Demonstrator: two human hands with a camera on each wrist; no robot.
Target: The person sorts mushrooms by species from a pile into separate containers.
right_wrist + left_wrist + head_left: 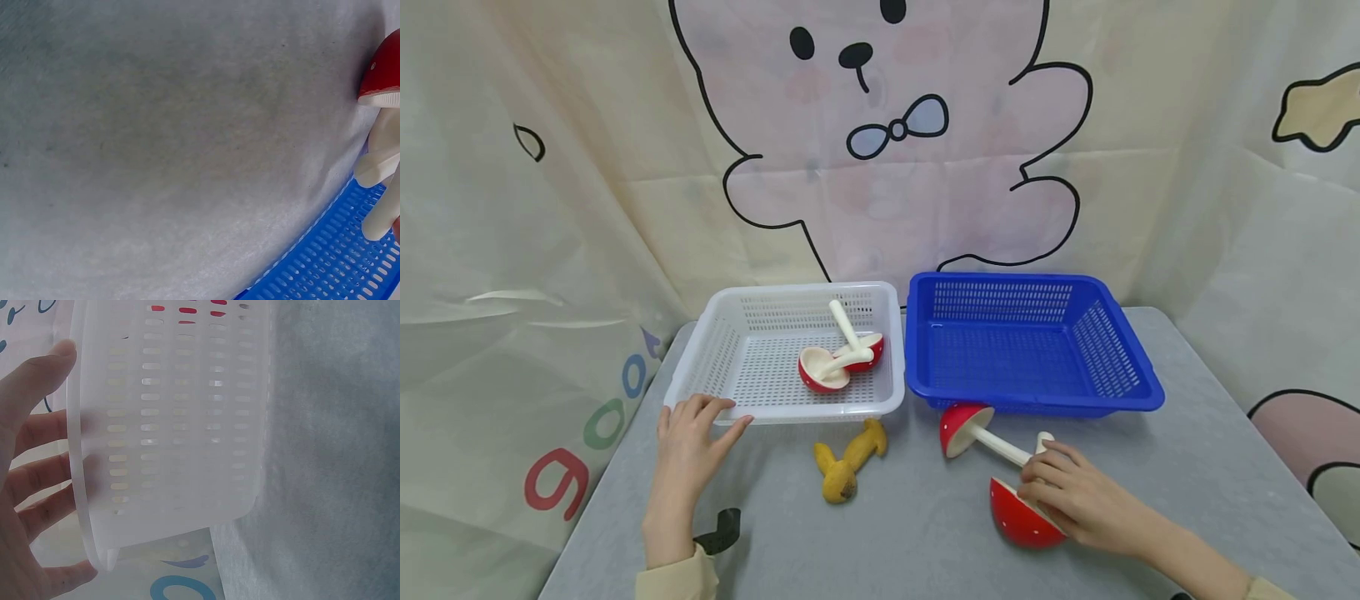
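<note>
My left hand rests at the near left corner of the white basket, fingers spread over its rim and thumb touching the edge; in the left wrist view the fingertips go behind the basket rim. With curled fingers my right hand grips a red-capped toy mushroom with white dots, its stem partly hidden by the fingers. A second toy mushroom lies beyond it, cap near the blue basket and stem toward the right hand. White stems show at the right edge of the right wrist view.
Two more toy mushrooms lie in the white basket's right side. Beside it stands a blue basket. A bent yellow object with a brown spot lies on the grey table before the white basket. A printed curtain hangs behind.
</note>
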